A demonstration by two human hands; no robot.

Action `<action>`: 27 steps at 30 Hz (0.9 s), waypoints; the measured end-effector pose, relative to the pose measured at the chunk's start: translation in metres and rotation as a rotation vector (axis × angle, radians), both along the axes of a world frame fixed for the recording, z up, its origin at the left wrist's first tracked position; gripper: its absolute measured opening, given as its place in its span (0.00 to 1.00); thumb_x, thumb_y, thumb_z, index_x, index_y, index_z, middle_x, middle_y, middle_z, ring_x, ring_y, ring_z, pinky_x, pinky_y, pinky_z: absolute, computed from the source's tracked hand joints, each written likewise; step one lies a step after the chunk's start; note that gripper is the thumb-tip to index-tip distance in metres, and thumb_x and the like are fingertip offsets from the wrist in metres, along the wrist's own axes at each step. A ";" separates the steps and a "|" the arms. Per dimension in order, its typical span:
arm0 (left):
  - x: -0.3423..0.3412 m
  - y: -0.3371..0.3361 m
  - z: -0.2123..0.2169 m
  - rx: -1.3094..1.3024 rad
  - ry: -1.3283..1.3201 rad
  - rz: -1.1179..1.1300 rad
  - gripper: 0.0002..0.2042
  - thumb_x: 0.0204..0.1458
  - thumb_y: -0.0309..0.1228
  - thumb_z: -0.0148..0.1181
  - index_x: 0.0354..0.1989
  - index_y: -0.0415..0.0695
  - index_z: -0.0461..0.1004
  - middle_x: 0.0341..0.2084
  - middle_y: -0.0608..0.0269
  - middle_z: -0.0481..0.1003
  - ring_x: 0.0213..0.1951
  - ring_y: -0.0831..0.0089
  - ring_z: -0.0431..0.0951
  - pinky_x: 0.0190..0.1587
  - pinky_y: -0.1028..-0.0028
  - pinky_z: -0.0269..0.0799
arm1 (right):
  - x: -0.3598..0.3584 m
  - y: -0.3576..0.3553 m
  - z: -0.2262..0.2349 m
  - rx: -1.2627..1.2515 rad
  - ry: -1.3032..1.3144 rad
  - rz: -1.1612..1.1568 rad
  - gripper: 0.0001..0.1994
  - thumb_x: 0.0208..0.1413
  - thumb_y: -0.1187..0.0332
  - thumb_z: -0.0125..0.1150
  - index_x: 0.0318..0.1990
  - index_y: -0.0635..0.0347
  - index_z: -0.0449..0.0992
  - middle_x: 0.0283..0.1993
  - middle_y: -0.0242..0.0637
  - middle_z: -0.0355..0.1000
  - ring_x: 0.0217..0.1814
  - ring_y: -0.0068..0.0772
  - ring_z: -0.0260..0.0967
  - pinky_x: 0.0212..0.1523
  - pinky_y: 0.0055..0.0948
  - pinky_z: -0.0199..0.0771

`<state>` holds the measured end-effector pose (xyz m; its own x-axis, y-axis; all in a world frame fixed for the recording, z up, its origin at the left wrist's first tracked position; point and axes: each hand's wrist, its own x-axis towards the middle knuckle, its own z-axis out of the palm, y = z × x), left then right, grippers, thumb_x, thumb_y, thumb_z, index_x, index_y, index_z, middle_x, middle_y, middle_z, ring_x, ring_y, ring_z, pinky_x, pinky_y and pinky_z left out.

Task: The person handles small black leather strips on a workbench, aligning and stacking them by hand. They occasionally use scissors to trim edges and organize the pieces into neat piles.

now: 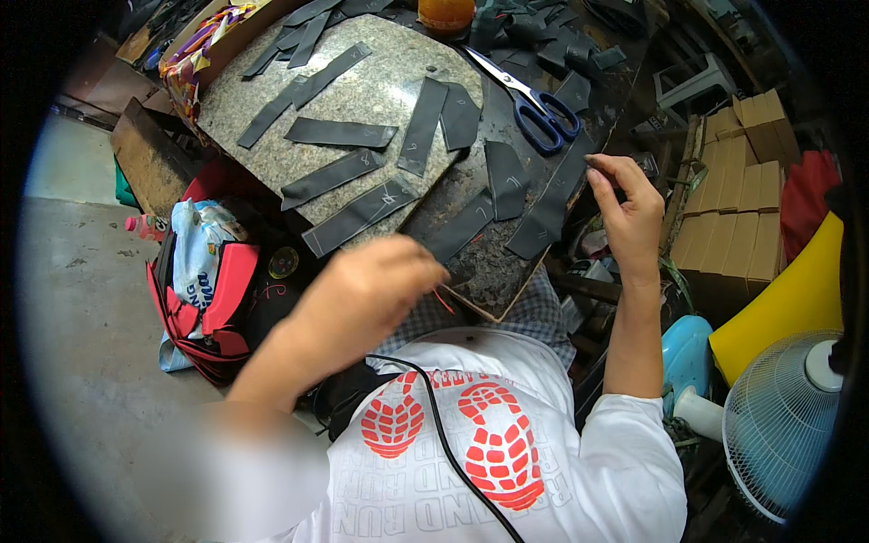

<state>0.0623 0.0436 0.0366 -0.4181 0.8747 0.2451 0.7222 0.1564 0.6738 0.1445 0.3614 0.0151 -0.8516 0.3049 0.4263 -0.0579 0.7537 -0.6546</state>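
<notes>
Flat black strips of sheet material (340, 133), several with pale handwritten marks, lie spread over a speckled stone slab (262, 113) and the dark worktop beside it. My left hand (376, 281) hovers over the near edge, blurred by motion, with its fingers curled. A thin red piece (444, 301) shows just below its fingertips; whether they hold it is unclear. At the right edge, my right hand (625, 204) pinches the upper end of a long black strip (548, 213) between thumb and forefinger. Blue-handled scissors (534, 113) lie with blades partly apart, beyond that strip.
An orange container (445, 15) and heaped black scraps (552, 36) occupy the far side. Cardboard boxes (738, 199) are stacked at right, above a white fan (787, 425). A red-and-black bag (226, 290) stands at left. A black cable (434, 407) crosses my shirt.
</notes>
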 end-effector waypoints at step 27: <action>0.059 0.021 -0.044 0.219 -0.117 -0.131 0.09 0.45 0.26 0.68 0.35 0.41 0.79 0.35 0.60 0.75 0.37 0.61 0.77 0.36 0.68 0.76 | 0.012 -0.024 -0.004 -0.061 -0.020 -0.029 0.06 0.58 0.75 0.62 0.41 0.67 0.80 0.34 0.35 0.76 0.34 0.23 0.72 0.37 0.22 0.72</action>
<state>0.1212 0.0651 -0.0078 -0.3415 0.8548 0.3907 0.6417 -0.0917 0.7615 0.1566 0.3373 0.0107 -0.8501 0.3546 0.3893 -0.0231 0.7135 -0.7002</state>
